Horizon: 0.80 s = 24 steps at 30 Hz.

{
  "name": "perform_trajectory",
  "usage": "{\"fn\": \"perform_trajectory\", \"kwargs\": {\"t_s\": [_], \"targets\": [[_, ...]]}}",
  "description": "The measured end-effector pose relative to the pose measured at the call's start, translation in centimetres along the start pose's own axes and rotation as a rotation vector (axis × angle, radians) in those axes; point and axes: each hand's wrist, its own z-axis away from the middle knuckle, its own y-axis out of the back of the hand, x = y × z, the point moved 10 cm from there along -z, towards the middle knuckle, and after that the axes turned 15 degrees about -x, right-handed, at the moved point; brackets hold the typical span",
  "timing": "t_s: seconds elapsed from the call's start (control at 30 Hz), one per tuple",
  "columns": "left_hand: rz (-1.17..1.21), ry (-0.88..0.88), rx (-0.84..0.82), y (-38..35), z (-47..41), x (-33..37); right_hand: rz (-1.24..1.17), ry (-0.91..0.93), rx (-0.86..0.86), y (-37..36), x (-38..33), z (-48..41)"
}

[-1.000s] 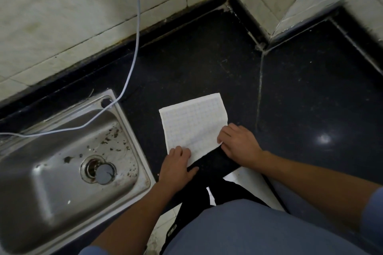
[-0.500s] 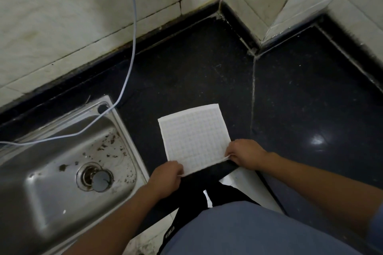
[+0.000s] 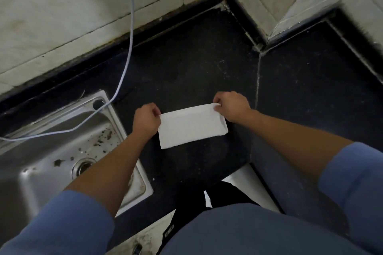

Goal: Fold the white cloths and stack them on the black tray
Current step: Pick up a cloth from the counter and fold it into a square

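The sink [image 3: 114, 116] is set into the left of the dark desk [image 3: 196, 64]. Its steel basin holds dark specks of dirt [image 3: 99, 141] scattered above a round drain [image 3: 83, 166]. A pale cable [image 3: 129, 37] hangs down the tiled wall [image 3: 62, 16], crosses the sink's far corner and runs out of view to the left.

The cloth [image 3: 191, 128] lies on the desk just right of the sink, between the hands, as a wide strip. At its right end a doubled layer shows. Its near edge rests on the desk; whether the far edge is lifted cannot be told.

The left hand [image 3: 146, 119] is knuckles up, its fingers curled in and pinching the cloth's far left corner. The right hand [image 3: 232, 106] is likewise curled, with thumb and fingers nipping the far right corner. Both forearms reach forward, bare up to blue sleeves [image 3: 352, 182], and the left forearm passes over the sink's right rim.
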Motion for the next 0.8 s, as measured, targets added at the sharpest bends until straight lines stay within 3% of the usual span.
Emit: {"fn": "perform_trajectory", "kwargs": {"t_s": [0.3, 0.43, 0.57, 0.67, 0.8], "targets": [[-0.142, 0.029, 0.026, -1.2, -0.5, 0.3, 0.071, -0.069, 0.057, -0.8, 1.1, -0.5], [-0.208, -0.136, 0.077, -1.3, 2.3, 2.0, 0.113, 0.091, 0.186, -0.6, -0.8, 2.4], [-0.311, -0.264, -0.087, -6.0, 5.0, 3.2, 0.153, 0.330, -0.049, -6.5, -4.7, 3.8], [-0.316, -0.208, -0.141, -8.0, 5.6, 1.6, 0.124, 0.269, -0.101, -8.1, -2.7, 3.9], [-0.312, -0.224, -0.063, -7.8, 6.1, 0.2, 0.116, 0.176, -0.100, -7.4, 1.7, 4.6]]}}
